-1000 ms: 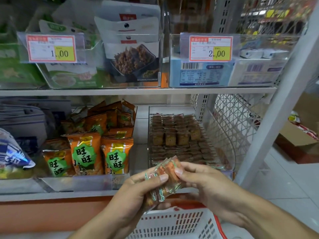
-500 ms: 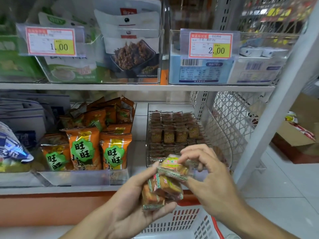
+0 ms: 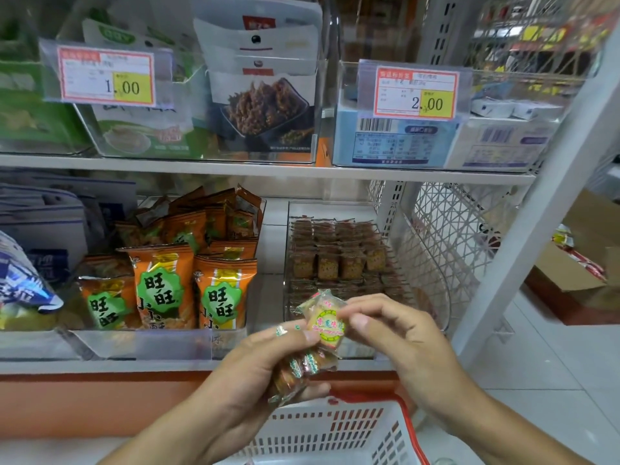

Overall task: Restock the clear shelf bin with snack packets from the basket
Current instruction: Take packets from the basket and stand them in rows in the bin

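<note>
head view: my right hand [image 3: 399, 333] pinches one snack packet [image 3: 324, 322], face toward me; my left hand [image 3: 255, 374] clutches the spare packets [image 3: 298, 367]. the clear bin [image 3: 342, 263] sits just beyond and above, nearer my right; basket [image 3: 335, 431] below.
</note>
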Demonstrator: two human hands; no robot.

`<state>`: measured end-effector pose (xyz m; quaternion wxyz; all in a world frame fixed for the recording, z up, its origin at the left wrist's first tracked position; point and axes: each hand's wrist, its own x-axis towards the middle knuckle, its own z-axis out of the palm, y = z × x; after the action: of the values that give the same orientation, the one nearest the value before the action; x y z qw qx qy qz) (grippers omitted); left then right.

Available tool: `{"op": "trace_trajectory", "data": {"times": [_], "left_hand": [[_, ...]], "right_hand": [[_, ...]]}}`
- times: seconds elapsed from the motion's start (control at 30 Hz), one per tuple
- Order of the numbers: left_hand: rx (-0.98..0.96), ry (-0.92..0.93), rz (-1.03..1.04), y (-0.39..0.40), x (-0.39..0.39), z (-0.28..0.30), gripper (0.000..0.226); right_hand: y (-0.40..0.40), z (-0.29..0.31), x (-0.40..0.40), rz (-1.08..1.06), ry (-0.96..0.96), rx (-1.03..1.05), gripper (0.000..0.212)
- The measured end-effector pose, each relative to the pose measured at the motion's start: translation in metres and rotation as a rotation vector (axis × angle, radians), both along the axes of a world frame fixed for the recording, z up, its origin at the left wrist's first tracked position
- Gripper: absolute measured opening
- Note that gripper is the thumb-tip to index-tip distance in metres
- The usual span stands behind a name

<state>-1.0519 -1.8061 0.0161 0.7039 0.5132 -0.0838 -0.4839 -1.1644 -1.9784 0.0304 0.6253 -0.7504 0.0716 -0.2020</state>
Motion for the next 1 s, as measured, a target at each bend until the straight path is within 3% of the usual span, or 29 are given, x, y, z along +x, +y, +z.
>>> {"op": "trace_trajectory", "data": {"times": [0.13,0.3,0.4,0.53,0.63,0.77,0.87,1.0], "left_hand": [[0.041,-0.135,-0.023,0.001,-0.002,0.004,0.052],[0.097,-0.245,-0.055,0.006,-0.001,0.008,0.065],[0.108,-0.226,-0.044,0.006,0.000,0.006,0.064],[0.078,-0.188,-0.047,0.001,-0.005,0.002,0.052],[0.072,-0.121,-0.003,-0.007,-0.007,-0.003,0.052],[0.058,-0.095,0.037,-0.017,-0.004,-0.004,0.048],[0.038,-0.085,0.022,-0.022,-0.005,-0.002,0.049],[0.017,-0.073,-0.006,-0.027,-0.005,-0.003,0.049]], "right_hand": [[0.000,-0.003,0.005,-0.075,0.069,0.103,0.043],[-0.019,0.007,0.007,0.135,0.251,0.137,0.063],[-0.028,0.013,0.008,0.219,0.337,0.080,0.067],[-0.043,0.027,0.009,0.435,0.492,-0.142,0.047],[-0.060,0.034,0.015,0.311,0.548,-0.362,0.034],[-0.087,0.034,0.040,-0.084,0.559,-0.607,0.040],[-0.104,0.026,0.068,-0.294,0.580,-0.636,0.039],[-0.119,0.006,0.098,-0.371,0.721,-0.695,0.043]]}}
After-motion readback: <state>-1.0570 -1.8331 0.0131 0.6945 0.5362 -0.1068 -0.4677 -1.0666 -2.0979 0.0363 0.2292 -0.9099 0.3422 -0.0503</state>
